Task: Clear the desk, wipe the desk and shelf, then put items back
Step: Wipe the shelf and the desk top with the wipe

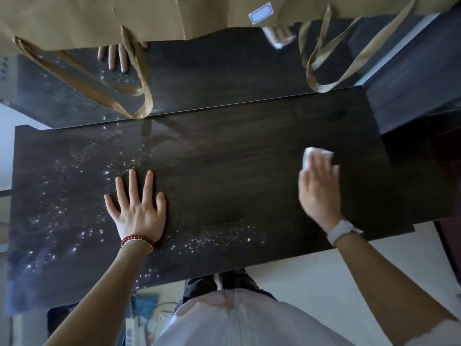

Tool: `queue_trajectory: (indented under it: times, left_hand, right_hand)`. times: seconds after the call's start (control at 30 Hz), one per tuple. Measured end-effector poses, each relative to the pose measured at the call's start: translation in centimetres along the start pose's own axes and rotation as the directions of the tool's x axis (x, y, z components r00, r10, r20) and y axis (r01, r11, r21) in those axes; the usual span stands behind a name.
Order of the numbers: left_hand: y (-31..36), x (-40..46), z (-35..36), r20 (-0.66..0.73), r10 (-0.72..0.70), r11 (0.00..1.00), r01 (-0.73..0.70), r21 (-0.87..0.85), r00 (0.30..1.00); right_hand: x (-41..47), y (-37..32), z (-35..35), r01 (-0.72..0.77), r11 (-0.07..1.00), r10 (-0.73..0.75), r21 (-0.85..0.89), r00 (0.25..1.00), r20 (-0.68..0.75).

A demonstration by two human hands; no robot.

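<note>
A dark wood-grain desk (224, 171) fills the middle of the head view, with bright wet droplets scattered over its left and front parts. My left hand (137, 208) lies flat on the desk, fingers spread, holding nothing; a red bead bracelet sits on its wrist. My right hand (320, 188), with a white watch on its wrist, presses a white cloth (316, 156) against the desk's right part. The image of the right hand is blurred. Behind the desk a glossy dark upright panel (224, 71) reflects both hands.
Two brown paper bags (99, 18) with ribbon handles (139, 96) hang over the upper panel from above. A dark side unit (411, 96) stands at the right. Light floor lies below the desk's front edge, with clutter at bottom left.
</note>
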State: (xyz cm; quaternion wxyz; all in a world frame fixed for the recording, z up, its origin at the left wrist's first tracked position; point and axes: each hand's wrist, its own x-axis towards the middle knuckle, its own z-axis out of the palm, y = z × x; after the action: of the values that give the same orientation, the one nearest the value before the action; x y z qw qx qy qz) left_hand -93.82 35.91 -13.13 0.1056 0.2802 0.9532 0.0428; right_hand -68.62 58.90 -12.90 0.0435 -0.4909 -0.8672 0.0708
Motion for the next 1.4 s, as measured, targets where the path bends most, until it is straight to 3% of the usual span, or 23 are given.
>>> queue_trajectory:
  times: [0.03, 0.07, 0.1, 0.17, 0.23, 0.27, 0.3, 0.37, 0.43, 0.5, 0.53, 0.57, 0.63, 0.7, 0.77, 0.83, 0.93, 1.07, 1.17, 1.23, 1.3, 1.37, 1.4]
  left_hand:
    - [0.0, 0.0, 0.0, -0.002, -0.001, 1.0, 0.001, -0.001, 1.0]
    - [0.1, 0.0, 0.0, -0.005, -0.002, 1.0, 0.002, -0.002, 1.0]
    - [0.1, 0.0, 0.0, -0.009, -0.001, 1.0, 0.001, -0.002, 1.0]
    - [0.2, -0.1, 0.0, -0.01, 0.001, 1.0, -0.001, -0.005, 1.0]
    - [0.2, 0.0, -0.1, -0.007, -0.004, 1.0, 0.004, -0.011, 1.0]
    - [0.2, -0.1, -0.2, -0.009, -0.007, 1.0, 0.007, -0.015, 1.0]
    - [0.3, -0.1, -0.2, -0.012, -0.008, 1.0, 0.008, -0.018, 1.0]
    - [0.3, -0.1, -0.1, -0.017, -0.01, 1.0, 0.01, -0.02, 1.0]
    - [0.3, 0.0, -0.1, -0.011, -0.008, 1.0, 0.008, -0.011, 1.0]
    - [0.2, 0.0, -0.1, -0.003, -0.007, 1.0, 0.007, -0.004, 1.0]
    - [0.2, 0.0, -0.2, -0.003, -0.006, 1.0, 0.006, -0.004, 1.0]
    - [0.2, 0.0, -0.2, -0.004, -0.007, 1.0, 0.007, -0.005, 1.0]
    - [0.3, 0.0, -0.3, -0.002, -0.004, 1.0, 0.004, -0.001, 1.0]
    - [0.3, 0.0, -0.3, 0.001, -0.001, 1.0, 0.001, 0.0, 1.0]
    - [0.3, -0.1, -0.3, 0.001, 0.0, 1.0, 0.0, -0.003, 1.0]
    - [0.4, -0.2, -0.4, 0.003, -0.003, 1.0, 0.003, -0.01, 1.0]
    - [0.5, -0.3, -0.5, -0.006, -0.008, 1.0, 0.008, -0.023, 1.0]
    - [0.6, -0.3, -0.5, -0.012, -0.008, 1.0, 0.008, -0.029, 1.0]
    - [0.6, -0.3, -0.5, -0.014, -0.011, 1.0, 0.01, -0.028, 1.0]
    - [0.6, -0.4, -0.6, -0.014, -0.013, 1.0, 0.013, -0.029, 1.0]
    - [0.6, -0.4, -0.6, -0.005, -0.011, 1.0, 0.011, -0.022, 1.0]
    - [0.4, -0.3, -0.6, 0.002, -0.011, 1.0, 0.011, -0.02, 1.0]
    - [0.4, -0.3, -0.6, 0.0, -0.01, 1.0, 0.01, -0.019, 1.0]
  right_hand:
    - [1.2, 0.3, -0.2, -0.19, 0.98, 0.192, 0.064, 0.981, -0.024]
    - [1.6, -0.9, 0.0, -0.264, 0.959, 0.269, 0.102, 0.962, -0.035]
    - [1.5, -3.1, 0.7, -0.222, 0.969, 0.229, 0.112, 0.972, -0.049]
    - [-1.0, -9.0, 1.8, 0.134, 0.984, -0.136, 0.117, 0.991, 0.014]
    - [-4.9, -13.0, 2.1, 0.516, 0.839, -0.538, 0.173, 0.834, 0.122]
    - [-5.7, -12.8, 1.9, 0.591, 0.784, -0.618, 0.189, 0.771, 0.154]
    - [-5.4, -11.4, 1.6, 0.592, 0.782, -0.62, 0.194, 0.772, 0.139]
    - [-3.1, -7.0, 1.4, 0.411, 0.905, -0.419, 0.112, 0.905, 0.068]
    - [0.6, -2.6, 0.8, 0.019, 0.999, -0.018, 0.04, 1.0, -0.006]
    - [3.9, -1.8, 0.3, -0.331, 0.936, 0.333, 0.124, 0.943, -0.001]
    - [4.8, -3.4, 0.4, -0.367, 0.915, 0.371, 0.165, 0.929, 0.007]
    - [5.0, -5.5, 1.0, -0.288, 0.941, 0.292, 0.179, 0.956, 0.003]
    - [3.4, -10.4, 2.2, 0.091, 0.98, -0.09, 0.178, 0.996, -0.016]
    - [-0.2, -13.1, 2.6, 0.387, 0.903, -0.403, 0.185, 0.914, 0.054]
    - [-3.4, -12.1, 1.5, 0.45, 0.873, -0.476, 0.187, 0.87, 0.129]
    - [-5.4, -8.2, 0.8, 0.365, 0.92, -0.381, 0.141, 0.917, 0.12]
    - [-6.4, -1.4, 0.0, 0.013, 0.995, -0.021, 0.097, 0.997, 0.079]
    - [-3.3, 2.0, -1.1, -0.42, 0.896, 0.423, 0.145, 0.906, 0.01]
    - [2.0, 1.1, -1.2, -0.532, 0.817, 0.539, 0.225, 0.842, 0.032]
    - [2.8, -1.6, -0.7, -0.344, 0.919, 0.351, 0.196, 0.936, -0.002]
    - [-0.5, -5.4, 0.5, 0.06, 0.986, -0.067, 0.155, 0.997, 0.037]
    - [-5.8, -7.8, 0.9, 0.36, 0.913, -0.39, 0.192, 0.909, 0.148]
    - [-7.7, -7.5, 0.7, 0.437, 0.875, -0.474, 0.209, 0.862, 0.18]
